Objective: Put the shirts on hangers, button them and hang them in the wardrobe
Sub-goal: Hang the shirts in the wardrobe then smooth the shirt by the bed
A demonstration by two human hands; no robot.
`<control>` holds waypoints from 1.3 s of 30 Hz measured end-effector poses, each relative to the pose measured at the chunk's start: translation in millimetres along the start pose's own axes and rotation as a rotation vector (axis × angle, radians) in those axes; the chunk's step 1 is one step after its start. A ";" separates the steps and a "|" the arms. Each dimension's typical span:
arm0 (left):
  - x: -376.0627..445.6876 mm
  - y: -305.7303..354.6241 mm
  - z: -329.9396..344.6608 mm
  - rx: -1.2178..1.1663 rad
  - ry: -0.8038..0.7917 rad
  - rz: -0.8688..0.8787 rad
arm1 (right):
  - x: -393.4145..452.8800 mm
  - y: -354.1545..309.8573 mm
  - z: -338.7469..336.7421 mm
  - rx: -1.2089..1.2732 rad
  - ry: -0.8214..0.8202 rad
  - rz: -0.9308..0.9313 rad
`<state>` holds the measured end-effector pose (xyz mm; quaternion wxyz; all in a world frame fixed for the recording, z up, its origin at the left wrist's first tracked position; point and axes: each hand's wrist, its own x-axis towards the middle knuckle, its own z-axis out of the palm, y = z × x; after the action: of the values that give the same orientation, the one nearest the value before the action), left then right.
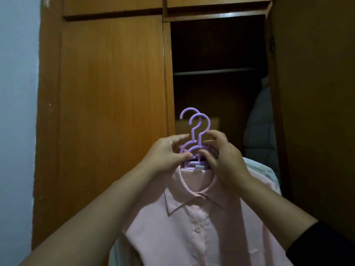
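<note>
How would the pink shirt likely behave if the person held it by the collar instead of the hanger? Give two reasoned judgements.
The pink shirt would probably sag and fold, since its thin cloth already drapes in soft creases. It looks light: both hands hold the purple hangers by the fingertips only.

Both forearms reach up and forward, converging at the middle. The left hand (165,154) pinches with thumb and curled fingers (179,140); the right hand (224,156) faces it, fingers bent inward, apparently gripping too. A dark sleeve (322,244) covers the right upper arm.
</note>
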<state>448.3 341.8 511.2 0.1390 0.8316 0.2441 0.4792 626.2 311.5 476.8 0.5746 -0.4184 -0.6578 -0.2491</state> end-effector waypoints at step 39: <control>29.7 -26.5 -33.5 0.400 -0.112 -0.242 | 15.7 54.1 -8.2 -0.418 -0.276 -0.051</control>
<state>424.6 380.1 537.3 0.0413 0.8326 0.4238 0.3542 676.1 337.5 485.4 0.3737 -0.5417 -0.6745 -0.3346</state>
